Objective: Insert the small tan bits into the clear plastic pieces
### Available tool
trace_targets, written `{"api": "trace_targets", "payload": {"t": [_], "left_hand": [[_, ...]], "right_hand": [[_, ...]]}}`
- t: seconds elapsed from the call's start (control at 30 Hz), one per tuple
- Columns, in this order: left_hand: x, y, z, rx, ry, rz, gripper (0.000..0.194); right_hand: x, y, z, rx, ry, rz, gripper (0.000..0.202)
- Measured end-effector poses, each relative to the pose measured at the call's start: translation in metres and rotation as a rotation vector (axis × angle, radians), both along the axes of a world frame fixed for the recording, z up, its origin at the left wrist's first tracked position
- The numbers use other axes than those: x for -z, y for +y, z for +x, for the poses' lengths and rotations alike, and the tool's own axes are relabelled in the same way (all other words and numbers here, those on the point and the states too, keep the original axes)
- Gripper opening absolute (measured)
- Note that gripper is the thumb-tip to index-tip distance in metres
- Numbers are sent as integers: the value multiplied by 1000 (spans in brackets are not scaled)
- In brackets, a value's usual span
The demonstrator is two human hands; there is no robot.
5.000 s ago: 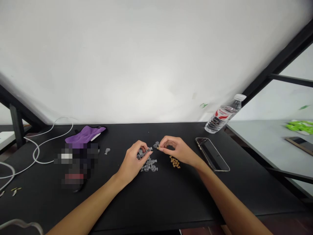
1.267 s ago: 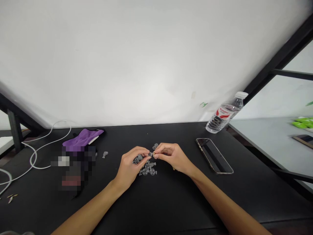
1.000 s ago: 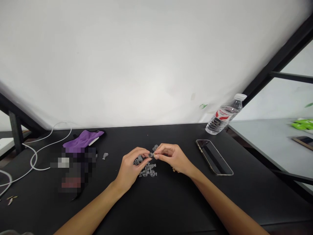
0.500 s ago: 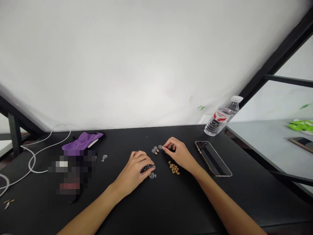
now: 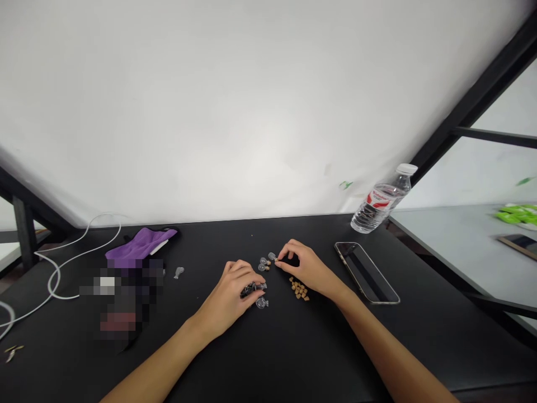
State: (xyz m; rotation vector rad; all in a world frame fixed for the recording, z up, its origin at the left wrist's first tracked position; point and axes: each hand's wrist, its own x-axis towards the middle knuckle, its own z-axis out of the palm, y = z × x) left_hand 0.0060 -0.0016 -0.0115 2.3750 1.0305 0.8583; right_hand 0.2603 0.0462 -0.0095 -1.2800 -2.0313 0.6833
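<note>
My left hand point(image 5: 235, 285) curls over several small clear glass bottles, its fingers and thumb around them; one glass bottle point(image 5: 262, 303) lies just beside the thumb. My right hand point(image 5: 304, 263) pinches the neck end of a small glass bottle point(image 5: 272, 257) between thumb and fingertips. Two corked glass bottles point(image 5: 264, 265) lie just left of those fingertips. Below my right hand sits a pile of small tan corks point(image 5: 299, 289). Another little bottle point(image 5: 179, 272) rests alone to the left of my left hand.
A phone point(image 5: 367, 272) lies right of my right hand, with a water bottle point(image 5: 377, 201) behind it. At the left are a purple cloth point(image 5: 140, 244), a blurred-out dark item and a white cable point(image 5: 56, 274). A white wall point(image 5: 251, 112) rises behind the black table point(image 5: 260, 364).
My right hand has moved slightly down and left with its bottle. The two corked bottles beside it have shifted a little. My left hand has hardly moved.
</note>
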Motion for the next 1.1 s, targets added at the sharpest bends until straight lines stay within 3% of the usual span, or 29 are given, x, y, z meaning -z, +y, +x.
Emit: {"api": "trace_targets", "payload": {"t": [0.17,0.5,0.9,1.1], "left_hand": [[4,0,-1,16,-129,40,17],[-1,-4,4,57,-342,83,21],[-1,-5,5,65,-370,86,22],[-8,-5,6,-14,-359,84,17]], "right_hand": [[-11,-3,6,-24,33,-65,12],[-32,-22,-11,-342,248,-387,26],[-29,-27,-21,-323,340,-384,27],[-34,-19,-1,-268,226,-348,30]]}}
